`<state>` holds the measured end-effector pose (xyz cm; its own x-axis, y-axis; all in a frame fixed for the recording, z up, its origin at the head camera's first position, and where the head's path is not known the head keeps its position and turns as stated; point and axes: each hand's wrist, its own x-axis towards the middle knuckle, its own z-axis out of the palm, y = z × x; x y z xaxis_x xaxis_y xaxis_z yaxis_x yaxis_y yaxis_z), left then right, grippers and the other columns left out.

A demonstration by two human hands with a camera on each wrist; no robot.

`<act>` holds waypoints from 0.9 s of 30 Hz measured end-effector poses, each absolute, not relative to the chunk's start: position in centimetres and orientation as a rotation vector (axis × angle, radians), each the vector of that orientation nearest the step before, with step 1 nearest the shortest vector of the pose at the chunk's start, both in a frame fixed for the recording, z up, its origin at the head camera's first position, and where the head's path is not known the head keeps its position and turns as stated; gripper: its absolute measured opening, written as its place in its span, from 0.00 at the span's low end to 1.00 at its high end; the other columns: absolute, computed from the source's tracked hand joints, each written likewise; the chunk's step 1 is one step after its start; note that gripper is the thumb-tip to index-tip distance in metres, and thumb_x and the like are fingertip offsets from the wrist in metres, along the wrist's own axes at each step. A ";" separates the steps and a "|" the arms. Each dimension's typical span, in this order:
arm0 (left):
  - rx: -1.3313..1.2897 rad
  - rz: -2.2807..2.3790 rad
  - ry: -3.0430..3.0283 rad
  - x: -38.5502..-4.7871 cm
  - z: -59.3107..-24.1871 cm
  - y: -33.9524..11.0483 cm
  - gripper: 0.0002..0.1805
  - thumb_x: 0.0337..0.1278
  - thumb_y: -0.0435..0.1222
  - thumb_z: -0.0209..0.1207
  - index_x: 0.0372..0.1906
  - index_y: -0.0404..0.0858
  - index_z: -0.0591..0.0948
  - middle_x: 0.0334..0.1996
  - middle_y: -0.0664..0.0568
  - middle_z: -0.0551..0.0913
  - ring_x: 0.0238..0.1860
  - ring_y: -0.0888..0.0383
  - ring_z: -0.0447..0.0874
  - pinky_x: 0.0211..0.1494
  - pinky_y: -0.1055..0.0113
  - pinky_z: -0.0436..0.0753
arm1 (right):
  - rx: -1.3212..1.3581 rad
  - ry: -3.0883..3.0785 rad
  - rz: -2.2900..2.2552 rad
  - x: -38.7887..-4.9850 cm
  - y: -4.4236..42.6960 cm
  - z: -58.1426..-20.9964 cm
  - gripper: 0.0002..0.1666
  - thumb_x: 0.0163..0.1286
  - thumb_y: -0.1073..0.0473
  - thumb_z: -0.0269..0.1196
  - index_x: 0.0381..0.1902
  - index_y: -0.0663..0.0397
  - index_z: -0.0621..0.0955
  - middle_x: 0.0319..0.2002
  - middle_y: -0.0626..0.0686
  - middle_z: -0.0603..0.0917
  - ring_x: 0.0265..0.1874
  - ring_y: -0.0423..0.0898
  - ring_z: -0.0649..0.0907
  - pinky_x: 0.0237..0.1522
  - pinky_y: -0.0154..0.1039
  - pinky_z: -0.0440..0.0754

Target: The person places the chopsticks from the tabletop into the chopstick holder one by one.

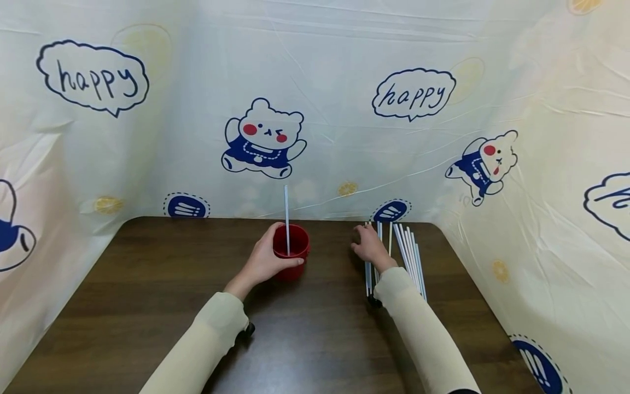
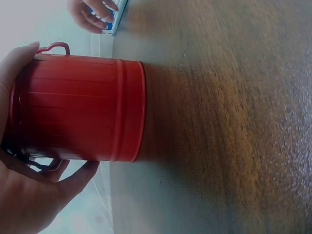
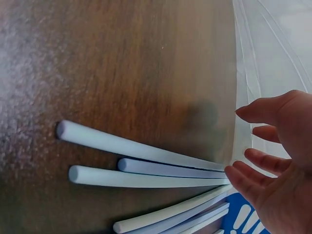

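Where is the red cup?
In the head view, the red cup is just left of centre, held by the left hand, with one stick upright inside; more sticks lie to its right.

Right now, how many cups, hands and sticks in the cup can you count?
Red cup: 1
Hands: 2 (left hand and right hand)
Stick in the cup: 1
Total: 4
The sticks on the table overlap, so I left those out.

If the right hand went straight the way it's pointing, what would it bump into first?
Probably the patterned curtain behind the table: the right hand points forward and a bit left. Depth is unclear, and the hand looks close to the pale sticks, so it might brush those first.
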<state>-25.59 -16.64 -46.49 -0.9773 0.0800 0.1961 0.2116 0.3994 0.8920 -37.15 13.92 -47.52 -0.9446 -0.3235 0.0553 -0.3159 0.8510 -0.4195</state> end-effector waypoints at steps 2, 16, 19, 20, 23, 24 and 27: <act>-0.265 -1.637 -2.526 -25.6 -46.5 -16.6 0.53 0.42 0.42 0.81 0.74 0.47 0.62 0.67 0.49 0.73 0.66 0.47 0.72 0.57 0.46 0.84 | -0.505 2.995 -0.683 -37.1 14.0 -47.5 0.29 0.70 0.63 0.65 0.66 0.67 0.73 0.65 0.70 0.71 0.64 0.64 0.74 0.66 0.58 0.73; -0.258 -1.635 -2.527 -25.6 -46.5 -16.5 0.52 0.43 0.42 0.81 0.74 0.46 0.63 0.67 0.49 0.73 0.66 0.47 0.72 0.58 0.45 0.84 | -0.462 2.976 -0.681 -37.3 14.1 -47.9 0.30 0.70 0.64 0.65 0.67 0.67 0.72 0.64 0.70 0.71 0.61 0.63 0.76 0.64 0.58 0.76; -0.260 -1.636 -2.528 -25.5 -46.5 -16.4 0.52 0.43 0.42 0.80 0.74 0.46 0.62 0.67 0.49 0.73 0.66 0.46 0.72 0.58 0.45 0.84 | -0.440 2.975 -0.721 -37.4 13.9 -48.1 0.34 0.69 0.64 0.66 0.69 0.68 0.70 0.66 0.72 0.70 0.65 0.65 0.73 0.66 0.59 0.73; -0.260 -1.635 -2.528 -25.5 -46.5 -16.5 0.52 0.43 0.42 0.80 0.74 0.46 0.62 0.67 0.49 0.73 0.66 0.46 0.72 0.58 0.45 0.84 | -0.431 2.977 -0.742 -37.5 13.9 -48.2 0.35 0.69 0.64 0.66 0.70 0.69 0.69 0.67 0.73 0.70 0.66 0.66 0.73 0.67 0.60 0.72; -0.259 -1.637 -2.526 -25.5 -46.6 -16.5 0.52 0.43 0.42 0.81 0.74 0.46 0.62 0.67 0.49 0.73 0.66 0.46 0.72 0.58 0.45 0.84 | -0.377 2.970 -0.822 -37.8 13.8 -48.5 0.39 0.67 0.62 0.68 0.71 0.71 0.66 0.64 0.73 0.74 0.64 0.66 0.75 0.66 0.58 0.74; -0.258 -1.639 -2.524 -25.5 -46.6 -16.5 0.52 0.43 0.42 0.81 0.74 0.46 0.62 0.67 0.49 0.73 0.66 0.46 0.72 0.57 0.45 0.84 | -0.351 2.967 -0.846 -37.8 13.8 -48.6 0.39 0.67 0.62 0.69 0.70 0.72 0.67 0.62 0.72 0.76 0.63 0.65 0.77 0.64 0.58 0.76; -0.259 -1.644 -2.521 -25.6 -46.5 -16.6 0.52 0.43 0.42 0.81 0.73 0.47 0.63 0.67 0.49 0.73 0.65 0.47 0.72 0.57 0.46 0.84 | -0.264 2.939 -0.938 -37.9 13.6 -48.7 0.39 0.65 0.61 0.72 0.67 0.74 0.69 0.56 0.71 0.81 0.57 0.64 0.81 0.59 0.55 0.80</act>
